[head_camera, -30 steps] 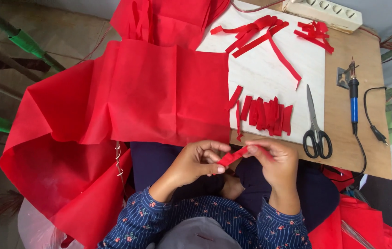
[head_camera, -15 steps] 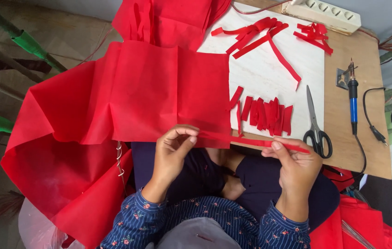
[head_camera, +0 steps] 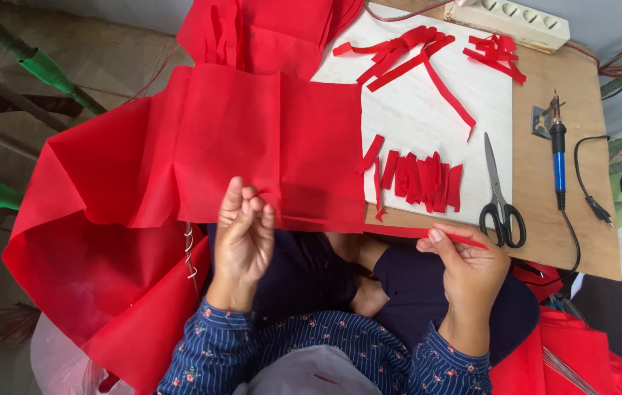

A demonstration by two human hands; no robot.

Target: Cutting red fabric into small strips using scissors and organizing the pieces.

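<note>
A wooden surface [head_camera: 556, 212] stands at the upper right, with a white board [head_camera: 428, 124] laid on it and a dull floor off to the left. A large red fabric sheet [head_camera: 201, 161] drapes from the board's left edge down over the person's lap and to the floor.

The left hand [head_camera: 243, 234] is raised at the sheet's lower edge, its fingers [head_camera: 249, 208] straight and close together, their tips touching or just in front of the hem; whether they pinch the cloth cannot be told. The right hand [head_camera: 464, 267] sits at the near edge of the surface, thumb and forefinger closed on a long narrow red strip [head_camera: 406, 232]. The strip runs leftward from that hand along the surface's edge to the sheet's lower right corner, where it looks to be still joined to the sheet, and a short end pokes out to the right of the fingers.

On the board, a row of short red pieces [head_camera: 420, 175] lies side by side just above the right hand. Longer red ribbons [head_camera: 413, 58] are heaped at the board's far end, with a smaller red bundle [head_camera: 497, 53] to their right. Black-handled scissors [head_camera: 499, 197] lie closed at the board's right edge, near the right hand. Beyond them on the bare wood lies a soldering iron with a blue grip [head_camera: 559, 157], its black cord curling to the right. A cream power strip [head_camera: 508, 18] lies at the far edge of the surface. More red cloth [head_camera: 567, 358] is piled at the lower right, below the surface.
</note>
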